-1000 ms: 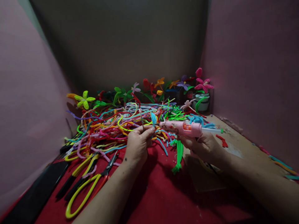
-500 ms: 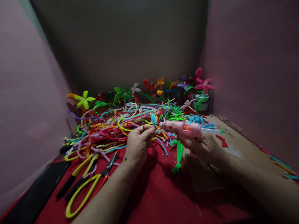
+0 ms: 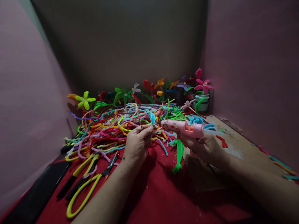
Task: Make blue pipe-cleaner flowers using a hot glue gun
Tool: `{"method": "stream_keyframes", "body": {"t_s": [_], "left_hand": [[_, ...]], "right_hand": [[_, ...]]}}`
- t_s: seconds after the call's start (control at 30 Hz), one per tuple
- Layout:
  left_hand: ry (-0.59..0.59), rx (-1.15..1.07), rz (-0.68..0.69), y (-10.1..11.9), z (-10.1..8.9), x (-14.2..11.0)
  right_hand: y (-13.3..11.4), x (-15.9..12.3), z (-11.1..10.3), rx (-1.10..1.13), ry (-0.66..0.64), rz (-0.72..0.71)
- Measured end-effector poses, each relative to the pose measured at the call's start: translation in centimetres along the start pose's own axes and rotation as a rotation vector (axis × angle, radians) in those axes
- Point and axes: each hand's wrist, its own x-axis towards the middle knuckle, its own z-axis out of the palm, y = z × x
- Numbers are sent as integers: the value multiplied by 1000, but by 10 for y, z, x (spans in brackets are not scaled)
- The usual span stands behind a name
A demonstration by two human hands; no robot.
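1. A person works with two bare hands at a red-covered surface (image 3: 163,196), the left hand (image 3: 136,144) at the center of the frame and the right hand (image 3: 203,151) just right of it.
2. The left hand is pinched closed, thumb against fingers, on a small blue petal (image 3: 152,118) that stands upright above the thumb tip near mid-frame; a thin dark stem (image 3: 140,119), leaning slightly left, passes through the same grip.
3. The right hand is wrapped around the grip of a pink glue gun (image 3: 183,128), its nozzle aimed leftward at the petal's base; from where I stand, I cannot tell whether the two touch.
4. A tangle of fuzzy craft stems (image 3: 105,126), in pink, yellow, red, orange and blue, spreads across the middle of the frame behind the left hand.
5. Yellow-handled scissors (image 3: 84,196) lie open at lower left, beside tools with yellow-and-black handles (image 3: 78,169).
6. A bright green bundle (image 3: 179,155) lies between the forearms, below the glue gun; a small red piece (image 3: 221,141) rests on a tan board (image 3: 247,155) at right.
7. Fuzzy flowers line the back, from a yellow-green bloom (image 3: 85,100) at left to a hot-pink one (image 3: 204,84) above a pale container (image 3: 201,104) at right.
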Motion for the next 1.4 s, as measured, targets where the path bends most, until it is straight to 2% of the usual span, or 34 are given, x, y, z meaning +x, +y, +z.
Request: {"method": "stream_keyframes", "body": {"t_s": [0.1, 0.4, 0.7, 1.0, 1.17, 1.4], "left_hand": [[14, 8, -8, 1, 2, -1], [4, 25, -8, -1, 1, -1], [-8, 72, -8, 1, 3, -5], [-17, 60, 2, 1, 3, -4], [-24, 53, -7, 1, 3, -4], [-34, 56, -10, 1, 3, -5]], "right_hand": [[2, -2, -1, -12, -31, -3], [1, 0, 1, 15, 0, -2], [4, -2, -1, -37, -58, -8], [6, -5, 1, -69, -25, 42], [6, -5, 2, -26, -43, 8], [5, -8, -1, -119, 2, 49]]}}
